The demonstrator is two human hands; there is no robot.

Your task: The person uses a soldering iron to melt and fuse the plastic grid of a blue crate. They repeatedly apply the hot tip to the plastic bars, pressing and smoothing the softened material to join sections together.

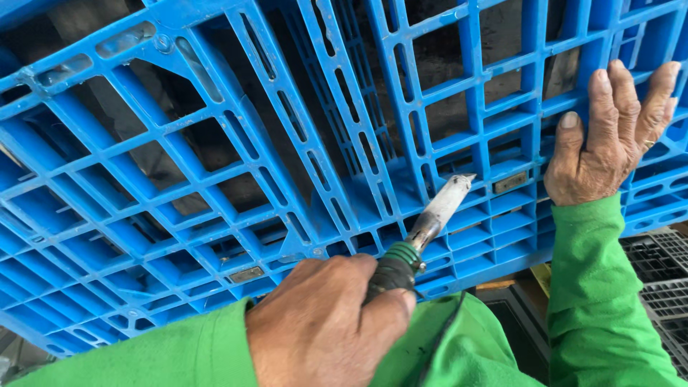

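Observation:
A large blue plastic pallet (215,179) with an open grid of ribs fills most of the view, tilted up in front of me. My left hand (322,322), in a green sleeve, is shut on the dark green handle of a tool with a flat, whitish metal blade (441,208). The blade's tip rests against a rib of the pallet near its lower middle. My right hand (609,136), also green-sleeved, lies flat on the pallet's right part with its fingers spread upward, and a ring shows on one finger.
Dark floor shows through the pallet's openings. Black plastic grid crates (663,272) lie at the lower right beneath the pallet's edge. A strip of wood (502,284) peeks out under the pallet's bottom edge.

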